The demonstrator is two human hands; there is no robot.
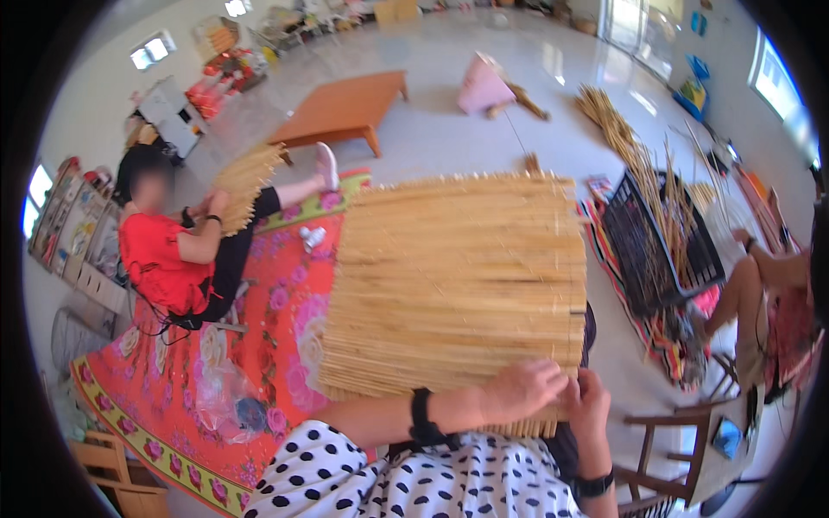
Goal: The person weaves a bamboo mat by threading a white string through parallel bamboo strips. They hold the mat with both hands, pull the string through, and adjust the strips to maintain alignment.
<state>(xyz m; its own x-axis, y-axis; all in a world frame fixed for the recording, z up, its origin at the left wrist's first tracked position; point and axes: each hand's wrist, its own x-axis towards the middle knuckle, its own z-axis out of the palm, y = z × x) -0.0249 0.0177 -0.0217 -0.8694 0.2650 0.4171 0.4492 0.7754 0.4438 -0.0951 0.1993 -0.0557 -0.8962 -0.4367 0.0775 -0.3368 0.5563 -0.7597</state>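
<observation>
A mat of straw-coloured reed stalks point(449, 268), bound side by side in rows, lies across my lap and stretches away from me. My left hand point(522, 386) rests over its near right corner with the fingers bent and pressed together. Beside it my right hand point(589, 401) is closed in a pinch just off the mat's right edge. Both sets of fingertips nearly meet there; whatever they pinch is too small to make out. Stalk ends stick out unevenly along the near edge, partly hidden by my left forearm.
On the left, a person in red point(168, 255) sits holding a similar mat point(249, 190). A floral rug point(276, 345) spreads beneath. To the right stand a black crate point(643, 250) with stalks, a wooden stool point(643, 449) and another seated person point(786, 302). A low table point(345, 104) stands ahead.
</observation>
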